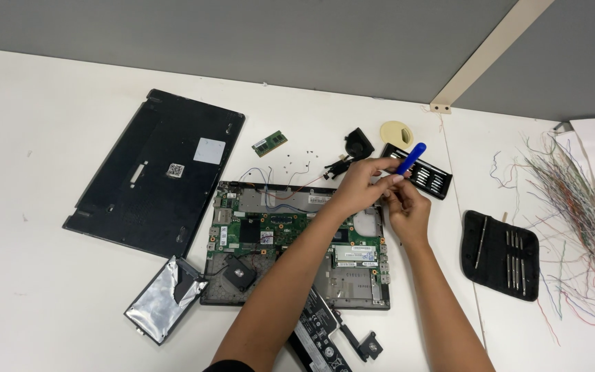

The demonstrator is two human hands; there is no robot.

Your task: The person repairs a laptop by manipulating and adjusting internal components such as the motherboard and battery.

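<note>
At frame centre, the left hand [365,184] pinches a blue-handled screwdriver [411,158]; the right hand [408,209] closes its grip near the tip, contents unclear. Both hover above the opened black laptop base with green circuit board [277,231] on the white counter [36,275]; a black bit case [421,176] lies just beyond.

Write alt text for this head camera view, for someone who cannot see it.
Two bare hands, left hand and right hand, hold a blue-handled screwdriver above an opened laptop on a white table. Its black bottom cover lies left, a bit case and loose wires right.
</note>
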